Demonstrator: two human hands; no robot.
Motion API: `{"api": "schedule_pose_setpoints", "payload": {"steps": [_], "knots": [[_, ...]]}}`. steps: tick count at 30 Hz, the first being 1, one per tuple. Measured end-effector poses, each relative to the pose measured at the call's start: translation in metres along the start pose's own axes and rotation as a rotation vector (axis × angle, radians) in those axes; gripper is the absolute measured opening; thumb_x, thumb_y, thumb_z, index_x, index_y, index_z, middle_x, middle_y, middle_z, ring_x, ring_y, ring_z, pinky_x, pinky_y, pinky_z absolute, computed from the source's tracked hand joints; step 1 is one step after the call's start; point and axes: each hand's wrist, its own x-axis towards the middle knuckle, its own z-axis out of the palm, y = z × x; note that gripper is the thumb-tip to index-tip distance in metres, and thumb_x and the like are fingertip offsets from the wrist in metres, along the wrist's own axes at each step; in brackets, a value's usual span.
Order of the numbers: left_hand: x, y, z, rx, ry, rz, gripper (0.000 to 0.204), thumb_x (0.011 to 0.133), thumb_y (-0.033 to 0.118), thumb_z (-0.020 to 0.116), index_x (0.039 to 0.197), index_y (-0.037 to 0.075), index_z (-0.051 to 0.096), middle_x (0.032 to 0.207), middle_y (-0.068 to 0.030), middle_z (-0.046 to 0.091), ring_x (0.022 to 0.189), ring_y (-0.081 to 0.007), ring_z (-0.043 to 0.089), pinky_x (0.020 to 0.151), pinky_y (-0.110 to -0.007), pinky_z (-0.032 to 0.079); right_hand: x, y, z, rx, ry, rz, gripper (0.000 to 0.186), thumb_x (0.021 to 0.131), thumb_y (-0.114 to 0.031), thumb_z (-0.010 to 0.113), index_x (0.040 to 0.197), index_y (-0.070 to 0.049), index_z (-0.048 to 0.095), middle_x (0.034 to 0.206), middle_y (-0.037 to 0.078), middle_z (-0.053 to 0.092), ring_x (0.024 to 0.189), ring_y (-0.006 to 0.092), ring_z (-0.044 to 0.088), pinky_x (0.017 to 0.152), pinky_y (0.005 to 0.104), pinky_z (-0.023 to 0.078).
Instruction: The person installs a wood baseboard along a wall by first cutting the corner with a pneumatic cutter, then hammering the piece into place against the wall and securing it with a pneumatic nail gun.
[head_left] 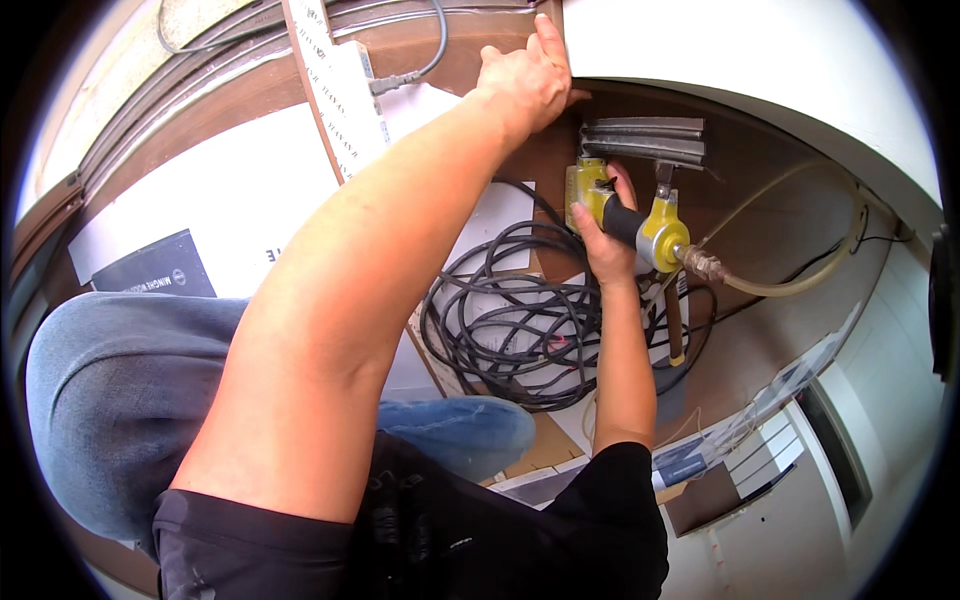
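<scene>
My right hand (607, 240) is wrapped round the black grip of a yellow air nail gun (660, 232). The gun's grey magazine (645, 140) points toward the white panel (720, 45), and a clear air hose (775, 288) runs from its brass-coloured coupling. Farther off, my left hand (528, 82) grips the lower left corner of the white panel. One finger stretches up along the panel's side edge, a digit shows under its lower edge, and the other fingers look bent, partly hidden behind the hand. A hammer-like wooden handle (674, 320) hangs below the gun.
A tangled coil of black cable (510, 315) lies under my forearms. A grey plug cord (400, 80) rests by a white printed strip (335, 90). White boards (190, 190) and a dark blue box (155, 268) lie to the left. My jeans-clad knee (130, 380) is bent nearby.
</scene>
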Motion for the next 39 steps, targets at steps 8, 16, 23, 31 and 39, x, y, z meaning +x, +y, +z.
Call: {"api": "schedule_pose_setpoints", "payload": {"steps": [8, 16, 23, 31, 39], "knots": [[0.0, 0.001, 0.006, 0.059, 0.0, -0.007, 0.093, 0.103, 0.045, 0.056, 0.156, -0.019, 0.013, 0.131, -0.0199, 0.063, 0.103, -0.0306, 0.073, 0.087, -0.059, 0.047, -0.007, 0.012, 0.021, 0.072, 0.154, -0.136, 0.066, 0.094, -0.011, 0.071, 0.151, 0.001, 0.041, 0.145, 0.019, 0.055, 0.135, 0.032, 0.051, 0.117, 0.0442, 0.037], [0.003, 0.001, 0.005, 0.064, -0.015, 0.0, 0.072, 0.1, 0.014, 0.047, 0.154, -0.021, 0.013, 0.129, -0.0224, 0.063, 0.099, -0.0326, 0.074, 0.086, -0.061, 0.047, 0.005, 0.002, 0.029, 0.006, 0.113, -0.2, 0.06, 0.094, -0.011, 0.073, 0.146, -0.001, 0.046, 0.137, 0.015, 0.059, 0.132, 0.0309, 0.053, 0.115, 0.0452, 0.039], [0.004, -0.002, 0.005, 0.085, -0.006, 0.023, 0.073, 0.099, 0.013, 0.048, 0.153, -0.022, 0.013, 0.127, -0.0248, 0.064, 0.098, -0.0322, 0.074, 0.085, -0.06, 0.047, 0.01, -0.009, 0.027, -0.01, 0.1, -0.139, 0.051, 0.093, -0.011, 0.073, 0.139, -0.001, 0.053, 0.139, 0.016, 0.059, 0.132, 0.0327, 0.054, 0.115, 0.0427, 0.039], [0.006, -0.004, 0.003, 0.071, -0.011, 0.062, 0.085, 0.098, 0.022, 0.057, 0.148, -0.029, 0.009, 0.134, -0.0359, 0.058, 0.099, -0.0403, 0.073, 0.079, -0.06, 0.051, 0.008, -0.001, 0.029, -0.016, 0.107, -0.155, 0.053, 0.094, -0.009, 0.072, 0.141, -0.002, 0.05, 0.137, 0.014, 0.06, 0.137, 0.0335, 0.05, 0.117, 0.0448, 0.038], [0.002, -0.003, 0.0, 0.03, -0.017, 0.017, 0.073, 0.099, 0.013, 0.046, 0.154, -0.021, 0.013, 0.129, -0.0246, 0.063, 0.099, -0.0339, 0.074, 0.087, -0.061, 0.045, 0.01, 0.0, 0.033, 0.062, 0.159, -0.14, 0.044, 0.093, -0.013, 0.072, 0.133, -0.006, 0.057, 0.136, 0.018, 0.057, 0.13, 0.0343, 0.053, 0.113, 0.0435, 0.04]]}}
